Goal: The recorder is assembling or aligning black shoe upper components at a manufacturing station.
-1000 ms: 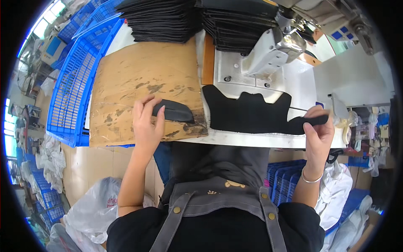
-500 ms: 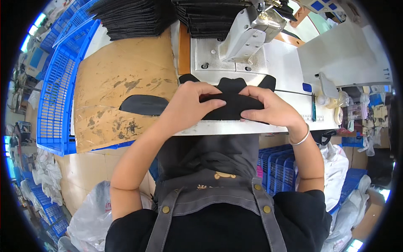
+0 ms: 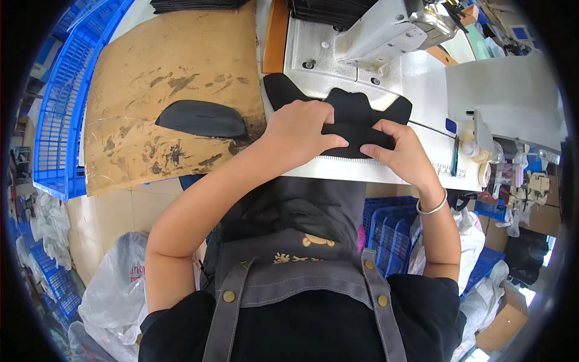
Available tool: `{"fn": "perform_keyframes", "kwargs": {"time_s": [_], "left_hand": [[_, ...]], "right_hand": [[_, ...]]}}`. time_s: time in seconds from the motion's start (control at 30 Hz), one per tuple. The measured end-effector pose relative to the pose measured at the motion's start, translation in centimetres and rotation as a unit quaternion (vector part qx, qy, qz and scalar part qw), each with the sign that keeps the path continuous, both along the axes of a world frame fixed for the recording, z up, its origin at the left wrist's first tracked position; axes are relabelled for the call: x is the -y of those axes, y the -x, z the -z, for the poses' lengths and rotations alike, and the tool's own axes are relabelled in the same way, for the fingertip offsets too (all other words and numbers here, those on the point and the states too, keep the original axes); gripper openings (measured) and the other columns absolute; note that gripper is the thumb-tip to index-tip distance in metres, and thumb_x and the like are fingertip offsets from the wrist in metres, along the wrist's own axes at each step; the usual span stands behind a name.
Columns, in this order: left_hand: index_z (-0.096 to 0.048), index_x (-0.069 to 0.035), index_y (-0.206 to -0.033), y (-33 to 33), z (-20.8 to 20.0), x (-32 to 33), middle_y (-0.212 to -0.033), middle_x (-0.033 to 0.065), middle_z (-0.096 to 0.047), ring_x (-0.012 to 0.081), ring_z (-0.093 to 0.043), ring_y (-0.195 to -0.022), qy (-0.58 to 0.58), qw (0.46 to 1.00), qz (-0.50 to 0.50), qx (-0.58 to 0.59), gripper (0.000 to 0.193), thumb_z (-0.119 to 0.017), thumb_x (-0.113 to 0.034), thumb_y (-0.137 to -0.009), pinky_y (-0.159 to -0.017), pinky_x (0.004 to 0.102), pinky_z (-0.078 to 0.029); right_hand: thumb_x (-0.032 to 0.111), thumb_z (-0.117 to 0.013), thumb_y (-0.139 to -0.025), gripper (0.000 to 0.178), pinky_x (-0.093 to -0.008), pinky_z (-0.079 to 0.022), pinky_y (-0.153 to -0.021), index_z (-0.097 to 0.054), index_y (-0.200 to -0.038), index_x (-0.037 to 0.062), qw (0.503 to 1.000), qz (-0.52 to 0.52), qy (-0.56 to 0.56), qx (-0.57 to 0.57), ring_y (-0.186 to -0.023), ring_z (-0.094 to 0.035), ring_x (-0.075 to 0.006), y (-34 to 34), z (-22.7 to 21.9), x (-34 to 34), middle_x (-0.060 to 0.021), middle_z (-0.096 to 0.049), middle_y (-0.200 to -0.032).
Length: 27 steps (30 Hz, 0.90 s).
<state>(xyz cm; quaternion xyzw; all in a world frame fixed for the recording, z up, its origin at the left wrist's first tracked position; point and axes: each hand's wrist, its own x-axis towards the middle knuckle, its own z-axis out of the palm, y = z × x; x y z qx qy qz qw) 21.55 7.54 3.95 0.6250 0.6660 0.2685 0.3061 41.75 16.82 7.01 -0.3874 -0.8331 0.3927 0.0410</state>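
A black fabric piece [image 3: 353, 111] with a wavy, lobed far edge lies at the front of the white table, below the sewing machine [image 3: 380, 39]. My left hand [image 3: 301, 133] grips its left part, fingers bent over the cloth and thumb along the near side. On the right, my right hand [image 3: 404, 151] pinches the same piece between thumb and fingers. The fingertips of both hands are partly hidden by the cloth. Left of my left hand, a curved dark fabric piece [image 3: 202, 119] rests on a stained cardboard sheet [image 3: 199, 60], touched by neither hand.
Folded black fabric stacks [image 3: 332, 11] stand at the back. A blue plastic basket [image 3: 60, 133] borders the cardboard on the left. At the right are a teal pen [image 3: 455, 158], a clear bottle [image 3: 482, 151] and a tape roll [image 3: 484, 174]. Blue crates [image 3: 389, 229] sit below the table.
The view has shifted, so the table sits higher. My left hand has turned and moved inward over the cloth. More of the fabric's left lobe shows, and the piece lies more slanted.
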Motion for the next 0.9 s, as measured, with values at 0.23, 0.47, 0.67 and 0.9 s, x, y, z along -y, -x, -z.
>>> {"fn": "perform_keyframes", "kwargs": {"time_s": [0.23,0.47,0.67,0.9], "left_hand": [[-0.059,-0.001,-0.08,-0.4,1.0,0.2,-0.064,0.0121,-0.058,0.0271,-0.057,-0.06,-0.059,0.998,-0.008,-0.007,0.043,-0.076,-0.04,-0.072,-0.059,0.0367,-0.044],[-0.058,-0.001,-0.079,-0.5,0.7,0.3,-0.064,0.0111,-0.057,0.0258,-0.056,-0.059,-0.05,0.999,-0.012,-0.01,0.04,-0.076,-0.037,-0.073,-0.058,0.0364,-0.043],[-0.058,-0.001,-0.079,-0.6,0.7,0.2,-0.064,0.0115,-0.057,0.0262,-0.056,-0.059,-0.047,0.999,-0.01,-0.016,0.04,-0.077,-0.036,-0.074,-0.058,0.036,-0.043],[-0.057,-0.002,-0.08,-0.9,1.3,0.3,-0.064,0.0114,-0.058,0.0289,-0.057,-0.06,-0.093,0.994,-0.023,-0.054,0.039,-0.076,-0.035,-0.074,-0.059,0.0371,-0.044]], "right_hand": [[0.011,-0.077,-0.075,0.026,-0.0259,-0.045,-0.065,-0.061,-0.091,-0.002,1.0,-0.019,-0.014,-0.016,-0.068,-0.05,-0.0081,-0.5,0.4,0.0,-0.0049,-0.06,-0.073],[0.016,-0.076,-0.074,0.032,-0.0344,-0.049,-0.07,-0.061,-0.093,-0.0047,0.999,-0.023,-0.037,0.005,-0.074,-0.062,-0.0327,-0.5,0.3,0.1,-0.0201,-0.065,-0.085],[0.017,-0.076,-0.074,0.033,-0.0346,-0.049,-0.072,-0.062,-0.094,-0.0048,0.998,-0.031,-0.054,-0.006,-0.077,-0.064,-0.035,-0.6,0.7,0.1,-0.0209,-0.066,-0.087],[0.021,-0.08,-0.071,0.039,-0.0335,-0.049,-0.07,-0.062,-0.093,-0.0055,0.996,-0.047,-0.076,0.016,-0.073,-0.06,-0.0266,0.1,0.1,0.2,-0.019,-0.064,-0.082]]}}
